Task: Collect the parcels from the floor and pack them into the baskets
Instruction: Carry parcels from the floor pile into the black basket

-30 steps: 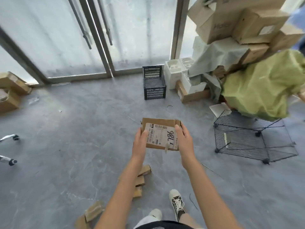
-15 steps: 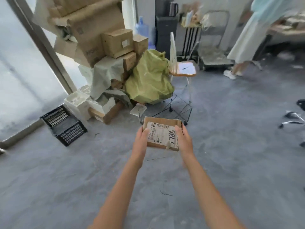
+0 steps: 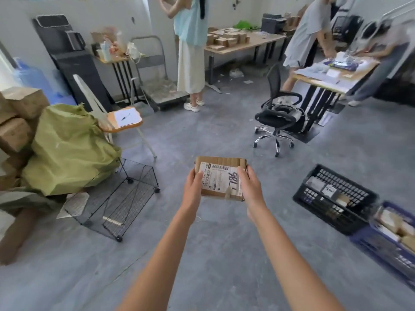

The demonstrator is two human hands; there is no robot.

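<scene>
1. Parcel (image 3: 221, 177): one flat brown cardboard box, white shipping label face up with handwritten figures. Held in the air at the centre of the view, above bare floor (image 3: 202, 254), between both hands at arm's length.
2. Left hand (image 3: 192, 187): on the parcel's left edge; thumb lies over the label, fingers wrapped closed under the box and hidden there.
3. Right hand (image 3: 251, 186): on the right edge; thumb on top, fingers curled closed beneath. The two hands share the load.
4. Black basket (image 3: 334, 199): on the floor at 3 o'clock from the parcel, well apart from it. Slotted plastic walls; some boxed items already lie inside, with room left.
5. Blue basket (image 3: 390, 241): touching or just beside the black one, at 4 o'clock; holds several brown parcels.
6. Wire cage (image 3: 116, 198): lying on the floor at 9 o'clock, castors showing; empty.
7. Green sack (image 3: 67, 149): at 10 o'clock, beside stacked cartons (image 3: 18, 122).
8. Office chair (image 3: 278, 117): at 1 o'clock, well beyond the parcel.
9. Step in hand, as judged: carrying one collected parcel toward the baskets; packing not yet done.
10. Next move, as judged: bring the parcel toward 3 o'clock, lower it over the black basket, lay it flat in a free spot, then open both hands.
</scene>
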